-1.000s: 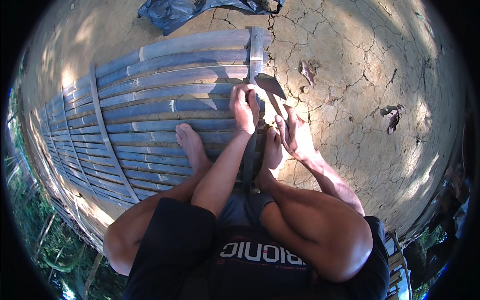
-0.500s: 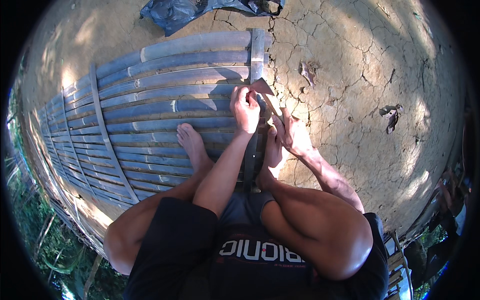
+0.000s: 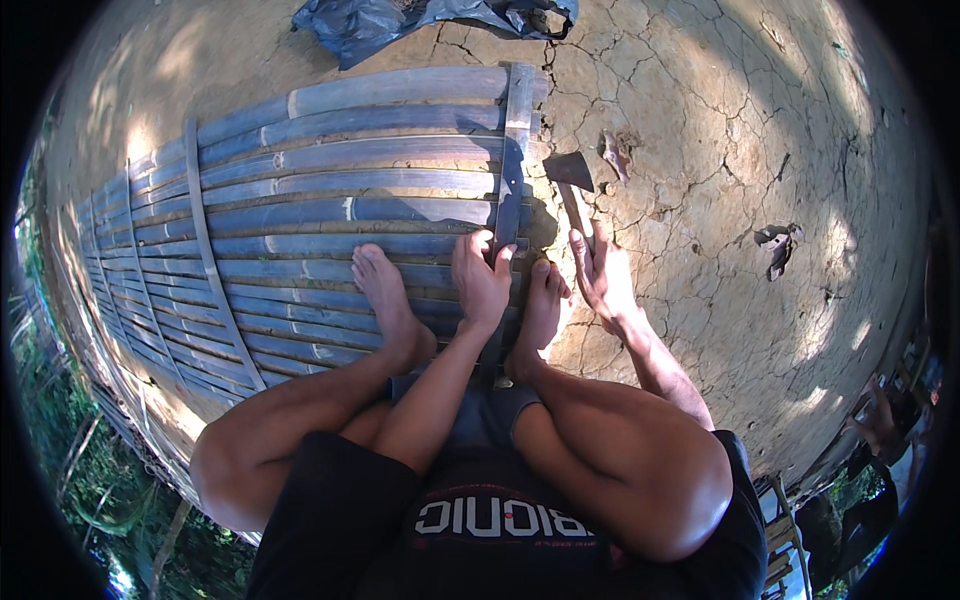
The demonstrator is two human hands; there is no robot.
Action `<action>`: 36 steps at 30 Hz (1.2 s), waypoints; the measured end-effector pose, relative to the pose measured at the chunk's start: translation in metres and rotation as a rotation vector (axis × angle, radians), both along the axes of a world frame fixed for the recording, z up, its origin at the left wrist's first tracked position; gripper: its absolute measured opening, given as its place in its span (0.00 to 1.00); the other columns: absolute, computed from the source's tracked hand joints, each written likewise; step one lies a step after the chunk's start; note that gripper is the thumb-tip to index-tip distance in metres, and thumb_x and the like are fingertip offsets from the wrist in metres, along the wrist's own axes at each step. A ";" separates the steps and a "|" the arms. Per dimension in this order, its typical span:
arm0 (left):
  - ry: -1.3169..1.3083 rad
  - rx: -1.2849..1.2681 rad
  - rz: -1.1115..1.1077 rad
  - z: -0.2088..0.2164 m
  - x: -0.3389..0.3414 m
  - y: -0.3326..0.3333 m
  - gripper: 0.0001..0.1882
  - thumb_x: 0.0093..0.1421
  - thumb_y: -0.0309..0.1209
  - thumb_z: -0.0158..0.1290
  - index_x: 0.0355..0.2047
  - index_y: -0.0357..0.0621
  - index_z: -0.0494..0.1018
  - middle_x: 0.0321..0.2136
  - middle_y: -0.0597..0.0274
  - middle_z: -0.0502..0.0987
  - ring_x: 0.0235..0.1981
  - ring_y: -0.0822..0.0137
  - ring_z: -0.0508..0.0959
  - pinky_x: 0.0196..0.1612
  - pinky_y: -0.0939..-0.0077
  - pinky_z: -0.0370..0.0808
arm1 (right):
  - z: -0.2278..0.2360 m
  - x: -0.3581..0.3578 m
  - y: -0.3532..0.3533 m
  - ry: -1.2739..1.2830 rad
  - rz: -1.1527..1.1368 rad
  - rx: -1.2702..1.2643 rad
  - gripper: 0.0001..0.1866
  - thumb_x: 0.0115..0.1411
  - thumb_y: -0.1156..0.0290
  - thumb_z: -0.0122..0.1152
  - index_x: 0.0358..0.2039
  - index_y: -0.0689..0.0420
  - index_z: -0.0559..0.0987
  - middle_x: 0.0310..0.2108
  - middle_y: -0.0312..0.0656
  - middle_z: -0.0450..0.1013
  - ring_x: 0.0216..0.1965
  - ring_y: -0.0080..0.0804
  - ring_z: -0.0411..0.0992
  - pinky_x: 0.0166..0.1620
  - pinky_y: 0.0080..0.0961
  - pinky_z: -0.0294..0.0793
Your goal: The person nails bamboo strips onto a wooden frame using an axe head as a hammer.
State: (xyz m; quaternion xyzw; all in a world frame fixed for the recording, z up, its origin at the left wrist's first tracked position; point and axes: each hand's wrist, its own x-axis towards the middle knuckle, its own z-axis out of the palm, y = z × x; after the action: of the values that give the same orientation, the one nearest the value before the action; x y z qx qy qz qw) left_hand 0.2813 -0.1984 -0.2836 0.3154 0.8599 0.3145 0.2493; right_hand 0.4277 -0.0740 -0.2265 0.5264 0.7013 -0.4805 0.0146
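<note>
My right hand (image 3: 603, 277) is closed round the wooden handle of a small hatchet (image 3: 570, 172). Its dark, wedge-shaped head is raised above the bare earth, just right of the slatted panel's edge. My left hand (image 3: 481, 282) grips a flat bamboo strip (image 3: 507, 195), thumb and fingers on its two sides. This strip runs crosswise over the ends of the split bamboo slats (image 3: 400, 209), which make up a large panel on the ground. Whether a nail is under or near my left fingers, I cannot tell.
My bare left foot (image 3: 385, 290) rests on the slats; my right foot (image 3: 543, 305) is beside the strip, between my hands. Another crosspiece (image 3: 203, 220) spans the panel farther left. A black plastic sheet (image 3: 400, 25) lies beyond it. Dry leaves (image 3: 777, 250) dot the cracked earth.
My left hand has come back toward me along the strip. The hatchet has swung right, off the strip, and my right hand has shifted slightly right with it.
</note>
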 end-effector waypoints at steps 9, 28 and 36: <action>-0.184 -0.419 0.073 0.010 -0.021 0.012 0.20 0.52 0.39 0.70 0.27 0.41 0.71 0.23 0.52 0.78 0.29 0.46 0.80 0.34 0.51 0.74 | 0.003 -0.006 0.004 0.071 0.152 0.065 0.21 0.72 0.58 0.50 0.52 0.65 0.69 0.28 0.62 0.76 0.32 0.61 0.78 0.36 0.47 0.77; -0.298 -0.482 0.107 0.010 -0.030 0.025 0.20 0.48 0.42 0.72 0.26 0.42 0.74 0.25 0.51 0.81 0.32 0.47 0.82 0.37 0.53 0.76 | -0.010 -0.004 0.028 -0.192 0.380 0.015 0.20 0.72 0.54 0.49 0.54 0.56 0.71 0.30 0.58 0.79 0.28 0.58 0.79 0.32 0.50 0.79; -0.307 -0.486 0.089 0.011 -0.029 0.026 0.20 0.49 0.42 0.72 0.26 0.41 0.74 0.26 0.49 0.81 0.33 0.46 0.82 0.38 0.53 0.77 | -0.009 -0.009 0.025 -0.224 0.416 0.069 0.21 0.70 0.57 0.54 0.54 0.60 0.70 0.29 0.58 0.78 0.27 0.56 0.79 0.31 0.45 0.78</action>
State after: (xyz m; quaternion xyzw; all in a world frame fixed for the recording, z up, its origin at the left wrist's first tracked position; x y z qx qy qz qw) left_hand 0.2526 -0.1725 -0.2730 0.1570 0.8753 0.1542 0.4307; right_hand 0.4186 -0.0492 -0.2354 0.4206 0.8048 -0.3813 0.1732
